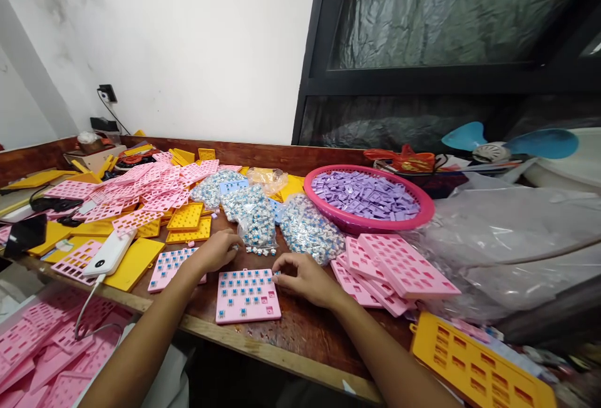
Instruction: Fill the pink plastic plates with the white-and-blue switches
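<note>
A pink plate [233, 313] lies in front of me, most of its openings filled with small blue-and-white key switches; a few at its lower right show none. At its upper right corner, my right hand [303, 278] pinches a key switch [277, 274] between thumb and finger. My left hand [220, 251] hovers above the plate's upper left, fingers curled together near loose switches [260, 251] spilling from a clear bag [253, 214]. What those fingers hold, if anything, is hidden. Partly behind my left forearm lies a second pink plate [159, 280] with switches.
A pink basket [427, 208] of purple keycaps stands behind another bag of switches [310, 229]. Pink plates [404, 264] are stacked at right, near a yellow plate [483, 364]. At left are piled pink plates [150, 183] and a white power bank [110, 255] with a cable.
</note>
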